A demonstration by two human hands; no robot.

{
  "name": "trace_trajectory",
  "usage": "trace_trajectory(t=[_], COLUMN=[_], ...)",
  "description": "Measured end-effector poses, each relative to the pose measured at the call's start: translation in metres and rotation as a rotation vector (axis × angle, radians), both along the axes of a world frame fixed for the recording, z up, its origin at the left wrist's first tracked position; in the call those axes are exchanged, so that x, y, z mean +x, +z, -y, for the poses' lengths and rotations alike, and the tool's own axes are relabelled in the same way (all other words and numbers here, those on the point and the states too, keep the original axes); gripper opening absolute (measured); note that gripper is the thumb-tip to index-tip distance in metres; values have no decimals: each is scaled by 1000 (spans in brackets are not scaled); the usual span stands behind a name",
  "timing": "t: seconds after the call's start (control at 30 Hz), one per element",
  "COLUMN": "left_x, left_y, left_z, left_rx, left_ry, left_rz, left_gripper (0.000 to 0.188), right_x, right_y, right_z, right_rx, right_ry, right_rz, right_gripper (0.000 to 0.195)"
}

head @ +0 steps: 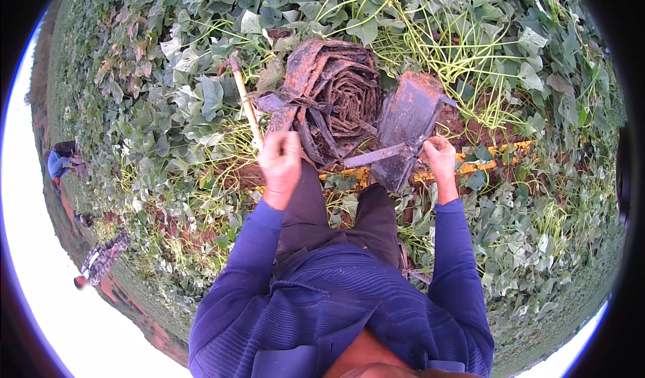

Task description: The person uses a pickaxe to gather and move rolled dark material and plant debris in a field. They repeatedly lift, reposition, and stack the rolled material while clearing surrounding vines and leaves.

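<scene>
Two muddy bundles of flat dark plastic tubing or film lie before me. The larger coil point(352, 93) has a twisted dark strip tied round its left part. To its right is a smaller folded bundle point(409, 108), with a flat strip point(375, 155) knotted round it. My right hand point(439, 152) is at the knot's right side, fingertips pinched together on or against the strip's end. My left hand point(280, 159) is curled just below the large coil's left edge; whether it holds anything is hidden. Beside it, a wooden-handled hook or sickle point(246, 101) leans on the vines.
Leafy vines point(201, 96) with pale green stems surround the bundles. A soil-stained yellow strip point(496, 157) runs across the ground by my feet. At the far left, one person point(103, 259) in a patterned top and another person point(63, 161) in blue are in the field.
</scene>
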State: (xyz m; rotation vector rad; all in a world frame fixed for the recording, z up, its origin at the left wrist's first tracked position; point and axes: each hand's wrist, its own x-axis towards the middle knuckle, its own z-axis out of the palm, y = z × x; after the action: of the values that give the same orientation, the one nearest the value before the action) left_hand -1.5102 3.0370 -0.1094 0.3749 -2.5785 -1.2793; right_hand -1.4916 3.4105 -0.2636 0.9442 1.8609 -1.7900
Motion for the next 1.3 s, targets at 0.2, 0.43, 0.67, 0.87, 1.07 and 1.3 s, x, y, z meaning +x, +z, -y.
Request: trace_trajectory(t=[0.2, 0.43, 0.67, 0.87, 1.07, 1.3], left_x=[30, 18, 16, -10, 32, 13], left_y=[-174, -241, -163, 34, 78, 60], left_z=[226, 218, 188, 65, -68, -8], left_rx=[-421, -268, 501, 684, 435, -296], left_ry=[402, 463, 637, 438, -196, -139], left_rz=[605, 859, 197, 98, 165, -100], left_gripper=[55, 26, 14, 18, 36, 83], right_x=[-3, 21, 17, -21, -42, 11], right_y=[-14, 10, 56, 174, 256, 144], right_z=[14, 7, 23, 138, 192, 54], right_rx=[280, 178, 226, -94, -396, -282], right_ry=[80, 72, -21, 390, 521, -334], right_rz=[-11, 81, -176, -390, -377, -174], right_gripper=[25, 16, 15, 35, 47, 13])
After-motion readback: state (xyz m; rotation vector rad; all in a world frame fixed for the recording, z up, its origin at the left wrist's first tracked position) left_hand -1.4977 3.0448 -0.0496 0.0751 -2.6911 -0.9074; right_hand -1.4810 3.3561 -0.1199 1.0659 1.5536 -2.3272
